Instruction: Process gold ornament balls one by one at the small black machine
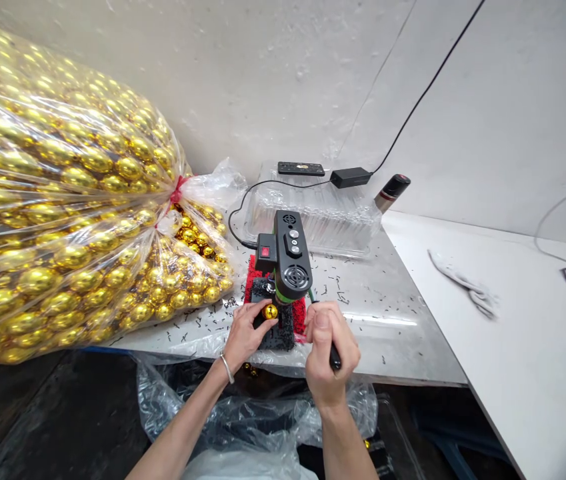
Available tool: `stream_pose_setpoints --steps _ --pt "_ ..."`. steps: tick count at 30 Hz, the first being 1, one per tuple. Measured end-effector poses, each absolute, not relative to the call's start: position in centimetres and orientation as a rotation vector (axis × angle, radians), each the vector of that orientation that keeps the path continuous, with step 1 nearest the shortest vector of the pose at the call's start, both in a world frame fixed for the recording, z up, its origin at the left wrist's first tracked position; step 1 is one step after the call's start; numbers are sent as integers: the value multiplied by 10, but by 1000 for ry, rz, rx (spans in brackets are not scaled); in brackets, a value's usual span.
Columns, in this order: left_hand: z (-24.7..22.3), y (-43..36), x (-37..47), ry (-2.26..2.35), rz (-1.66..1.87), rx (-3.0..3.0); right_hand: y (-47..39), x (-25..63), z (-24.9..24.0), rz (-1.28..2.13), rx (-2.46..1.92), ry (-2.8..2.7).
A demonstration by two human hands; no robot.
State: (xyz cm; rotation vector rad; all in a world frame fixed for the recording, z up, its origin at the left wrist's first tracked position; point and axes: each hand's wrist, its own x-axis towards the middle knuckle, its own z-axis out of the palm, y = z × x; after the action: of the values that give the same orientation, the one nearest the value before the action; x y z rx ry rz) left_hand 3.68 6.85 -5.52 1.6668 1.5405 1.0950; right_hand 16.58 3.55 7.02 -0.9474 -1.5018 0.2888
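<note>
Between the thumb and fingers of my left hand (243, 335) is a shiny gold ball (269, 311), held under the front end of a small black bench press machine (291, 250). The machine has a red switch, round vents and a green band. My right hand (330, 343) is wrapped round the lever handle (335, 358) on the machine's right side. Its black end shows below my fist. Beneath the machine lies a dark base pad (277, 339) on a red mat (299, 319). The exact contact between ball and machine is hidden.
Large clear bags of gold balls (63, 233) fill the left. Behind the machine are a clear plastic tray (353, 230), a power adapter (351, 177) and a phone-like black slab (301, 169). A bottle (393, 191) leans behind. A glove (463, 281) lies right. Black scraps litter the table.
</note>
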Motion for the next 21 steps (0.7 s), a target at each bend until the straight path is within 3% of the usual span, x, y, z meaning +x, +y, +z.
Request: stream_pose_setpoints --steps 7,21 --pt "-57 74 37 1511 1033 1800 32 172 53 249 -935 -1574" --pt "-59 74 36 1471 1049 1832 48 177 -36 -55 -832 -1606"
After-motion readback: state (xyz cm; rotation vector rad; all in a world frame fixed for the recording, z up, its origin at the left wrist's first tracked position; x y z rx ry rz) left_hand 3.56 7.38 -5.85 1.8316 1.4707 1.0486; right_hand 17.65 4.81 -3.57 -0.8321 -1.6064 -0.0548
